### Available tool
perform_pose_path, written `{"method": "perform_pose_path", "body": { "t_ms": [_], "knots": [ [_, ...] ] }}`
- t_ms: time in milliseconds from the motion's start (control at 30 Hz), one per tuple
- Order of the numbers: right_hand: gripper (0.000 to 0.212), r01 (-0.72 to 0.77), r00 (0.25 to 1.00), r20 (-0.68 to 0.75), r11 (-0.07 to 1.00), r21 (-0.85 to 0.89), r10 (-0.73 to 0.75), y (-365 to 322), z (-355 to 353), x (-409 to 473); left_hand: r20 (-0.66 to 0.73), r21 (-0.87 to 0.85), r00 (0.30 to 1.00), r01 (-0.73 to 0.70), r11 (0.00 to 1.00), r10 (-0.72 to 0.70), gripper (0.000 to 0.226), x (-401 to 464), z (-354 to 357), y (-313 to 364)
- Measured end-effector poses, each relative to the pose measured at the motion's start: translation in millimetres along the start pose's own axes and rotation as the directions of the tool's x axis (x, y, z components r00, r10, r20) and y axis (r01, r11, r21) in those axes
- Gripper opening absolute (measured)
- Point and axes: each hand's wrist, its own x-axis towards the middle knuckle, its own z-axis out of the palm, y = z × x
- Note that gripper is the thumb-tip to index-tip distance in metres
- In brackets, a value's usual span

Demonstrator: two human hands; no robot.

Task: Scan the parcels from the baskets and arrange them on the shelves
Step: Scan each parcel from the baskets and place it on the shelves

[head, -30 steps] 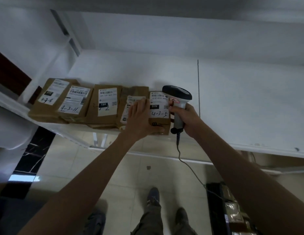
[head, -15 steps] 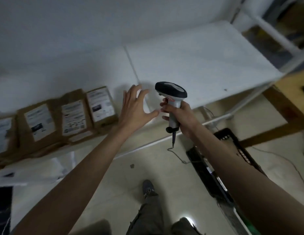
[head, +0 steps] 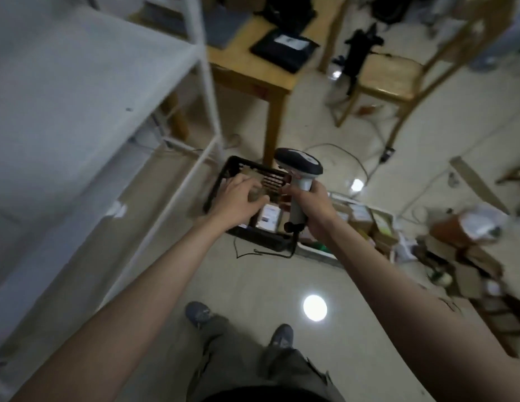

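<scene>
Gripping the scanner point(head: 298, 181) upright by its handle in our right hand point(head: 318, 204), fingers wrapped round it, we note its cord hanging from the handle's base to the floor. Just left of that grip our left hand point(head: 238, 195) hovers with fingers loosely spread and holding nothing, above the black basket point(head: 224, 181) on the floor, where labelled parcels point(head: 269, 217) lie below and between both hands. White shelves point(head: 87, 82) stand further left; a wooden table point(head: 250, 74) stands beyond the basket.
</scene>
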Motion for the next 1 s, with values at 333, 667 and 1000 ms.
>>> {"method": "perform_pose_path", "body": {
  "t_ms": [333,667,1000],
  "knots": [
    [0.023,-0.049,0.94,-0.324,0.98,0.195,0.111,41.5,-222.3,-13.7,0.312,0.022,0.938,-0.164,0.986,0.15,0.04,48.8,150.0,153.6],
    [0.012,-0.176,0.871,-0.416,0.957,0.232,0.261,56.7,-330.6,64.7,0.53,0.006,0.832,-0.194,0.981,0.161,0.041,165.0,239.8,216.4],
    [0.021,-0.322,0.823,-0.416,0.921,0.217,0.386,78.4,-423.7,148.5,0.633,-0.044,0.772,-0.04,0.998,0.059,0.028,240.0,320.8,239.6]
  ]
}}
